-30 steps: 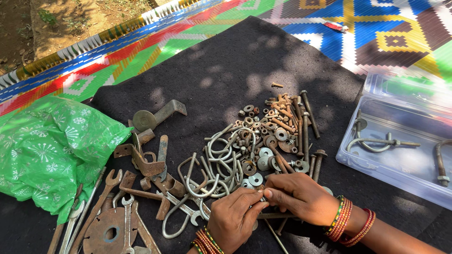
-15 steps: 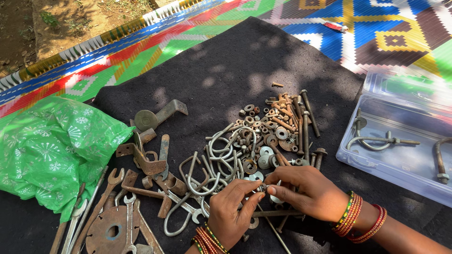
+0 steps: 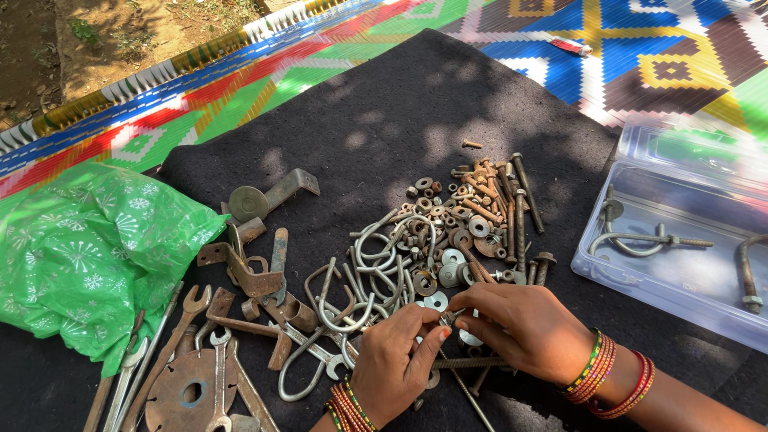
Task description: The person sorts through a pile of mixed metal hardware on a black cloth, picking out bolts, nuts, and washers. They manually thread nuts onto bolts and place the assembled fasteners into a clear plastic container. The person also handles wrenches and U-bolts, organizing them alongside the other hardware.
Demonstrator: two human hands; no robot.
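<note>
My left hand (image 3: 396, 360) and my right hand (image 3: 516, 328) meet at the near edge of a heap of rusty hardware (image 3: 448, 240) on a black felt mat (image 3: 384, 128). Both pinch one small metal piece (image 3: 448, 317), a nut or bolt, between their fingertips. Under my hands lie a long thin rod (image 3: 472, 364) and several washers. Silver U-bolts (image 3: 376, 272) lie just beyond my left hand, and long rusty bolts (image 3: 520, 208) beyond my right hand.
A clear plastic box (image 3: 680, 280) at the right holds U-bolts. A green plastic bag (image 3: 88, 248) lies at the left. Rusty brackets (image 3: 256, 272), wrenches (image 3: 216, 376) and a round plate (image 3: 184, 392) lie at the lower left. A patterned woven mat (image 3: 640, 56) lies under everything.
My hands have shifted slightly away from me and closed together on the small piece. The heap and the box have not moved.
</note>
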